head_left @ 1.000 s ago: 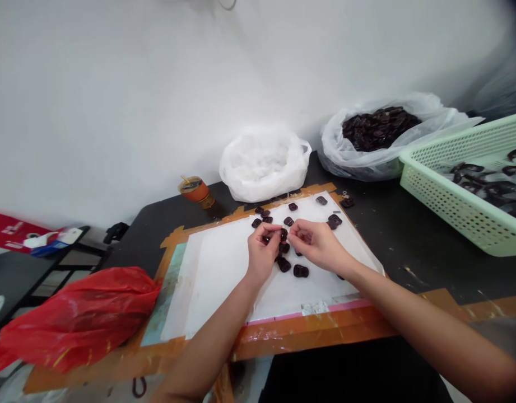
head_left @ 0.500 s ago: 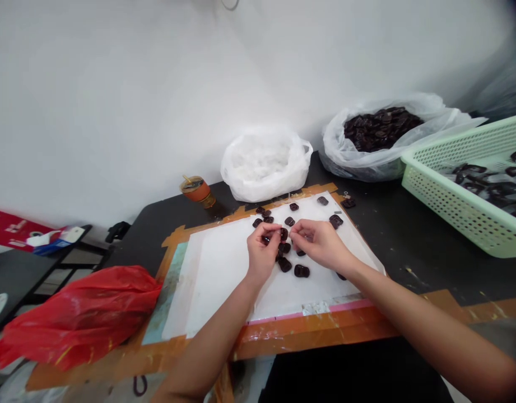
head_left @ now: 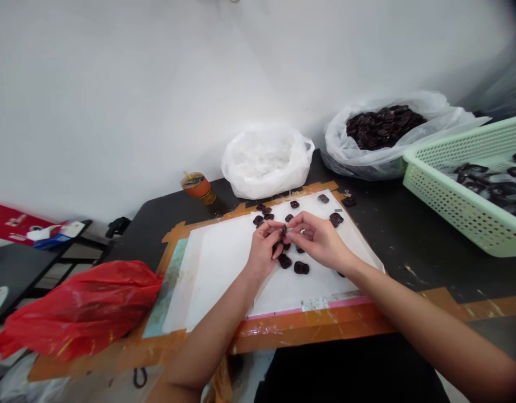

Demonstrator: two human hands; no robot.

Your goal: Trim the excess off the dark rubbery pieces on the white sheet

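Observation:
Between the thumb and fingertips of my left hand (head_left: 263,250) is a small glossy dark brown piece (head_left: 284,230), turned nearly edge-on. My right hand (head_left: 319,239) meets it from the right in a pinch; whatever lies between those fingertips is too small to make out. Both hands are over a white sheet (head_left: 224,263). Scattered around them lie several similar dark pieces with openings in them, such as a loose dark piece (head_left: 301,267) just in front of my hands. My fingers partly cover others.
A white plastic bag (head_left: 266,182) stands behind the sheet, beside an orange-brown cup (head_left: 198,188). Further right are a clear bag (head_left: 337,145) full of dark pieces and a light green basket (head_left: 463,218) of more pieces. A red plastic bag (head_left: 85,305) lies at left.
My right hand has moved left, and its fingertips now meet the piece in my left hand. The piece has turned from face-on to nearly edge-on.

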